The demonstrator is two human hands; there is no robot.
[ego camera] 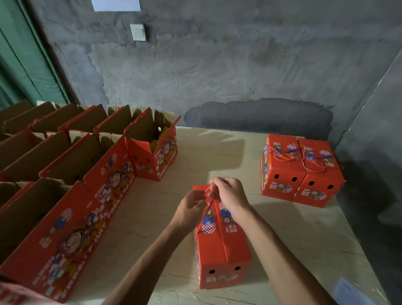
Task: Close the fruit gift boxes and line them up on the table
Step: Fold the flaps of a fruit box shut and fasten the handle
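Right up close we've got a closed red gift box (222,247) near the tabletop's (289,229) front edge. Our left hand (191,211) and right hand (230,193) pinch its red-and-white cord (207,207) over the far end. Two tied boxes (301,169) sit at the far right corner, open boxes (82,174) fill the left side.
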